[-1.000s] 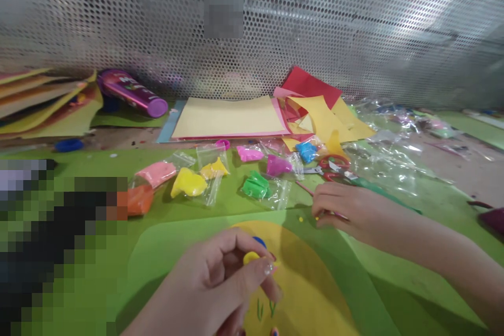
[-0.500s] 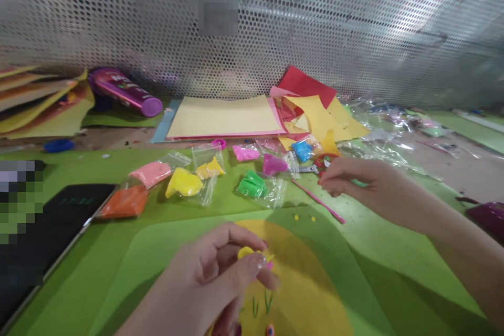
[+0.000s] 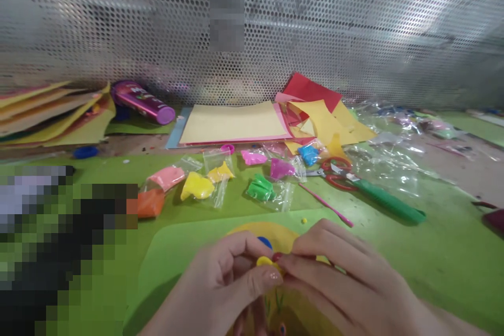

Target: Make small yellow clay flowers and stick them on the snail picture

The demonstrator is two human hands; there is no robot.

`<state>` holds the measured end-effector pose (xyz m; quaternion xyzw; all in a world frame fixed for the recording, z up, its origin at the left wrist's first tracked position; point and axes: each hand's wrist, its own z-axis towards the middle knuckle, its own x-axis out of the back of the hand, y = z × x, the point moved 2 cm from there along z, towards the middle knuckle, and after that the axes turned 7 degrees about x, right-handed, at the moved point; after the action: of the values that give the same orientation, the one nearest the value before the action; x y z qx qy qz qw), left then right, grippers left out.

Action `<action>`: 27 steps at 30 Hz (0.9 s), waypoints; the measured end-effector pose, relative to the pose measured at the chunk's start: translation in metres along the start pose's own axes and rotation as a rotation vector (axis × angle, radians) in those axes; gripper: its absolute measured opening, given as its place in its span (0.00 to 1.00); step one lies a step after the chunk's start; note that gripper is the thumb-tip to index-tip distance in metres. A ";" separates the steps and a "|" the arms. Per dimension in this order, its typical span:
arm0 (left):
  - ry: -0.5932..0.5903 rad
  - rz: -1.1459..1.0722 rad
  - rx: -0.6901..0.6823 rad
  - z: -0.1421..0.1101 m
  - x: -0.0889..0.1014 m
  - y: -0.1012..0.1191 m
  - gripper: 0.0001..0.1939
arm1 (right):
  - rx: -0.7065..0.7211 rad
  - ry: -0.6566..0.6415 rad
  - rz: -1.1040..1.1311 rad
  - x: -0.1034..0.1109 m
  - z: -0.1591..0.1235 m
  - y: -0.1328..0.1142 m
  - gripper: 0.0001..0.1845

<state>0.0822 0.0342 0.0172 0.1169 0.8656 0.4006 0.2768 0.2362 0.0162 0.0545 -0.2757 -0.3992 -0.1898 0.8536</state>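
My left hand [image 3: 232, 278] pinches a small yellow piece of modelling clay [image 3: 264, 262] between thumb and index finger. My right hand [image 3: 346, 273] meets it from the right, its fingertips closed against the same clay; whether they hold a separate bit is hidden. Below both hands lies a yellow rounded paper shape [image 3: 244, 228] on a light green sheet [image 3: 177, 241]. A blue disc [image 3: 265, 242] shows on the yellow shape behind the fingers, and green strokes are partly visible beneath them. One tiny yellow clay dot [image 3: 304, 220] sits on the sheet just beyond my right hand.
Bagged clay lies ahead, including a green packet [image 3: 260, 188] and a yellow packet [image 3: 198, 186]. To the right are a pink stick [image 3: 326, 205], red-handled scissors [image 3: 334, 165] and a green-handled tool [image 3: 389, 201]. Paper sheets [image 3: 236, 123] and a purple canister [image 3: 144, 104] stand farther back.
My right hand has come from beside the scissors to the clay in my left hand, uncovering the green-handled tool. Two yellow dots showed before; one shows now. The view has shifted slightly.
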 end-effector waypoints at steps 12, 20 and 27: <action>-0.067 0.005 -0.085 0.002 0.002 -0.001 0.15 | 0.069 -0.021 0.066 0.005 -0.002 0.007 0.08; -0.027 0.050 -0.059 0.002 0.000 -0.001 0.13 | 0.102 -0.095 -0.022 0.006 0.001 0.000 0.08; -0.027 0.064 -0.074 0.005 0.002 -0.002 0.13 | 0.067 -0.060 0.039 0.004 0.000 0.000 0.08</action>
<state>0.0833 0.0368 0.0123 0.1395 0.8421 0.4395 0.2797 0.2387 0.0157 0.0578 -0.2603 -0.4255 -0.1516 0.8534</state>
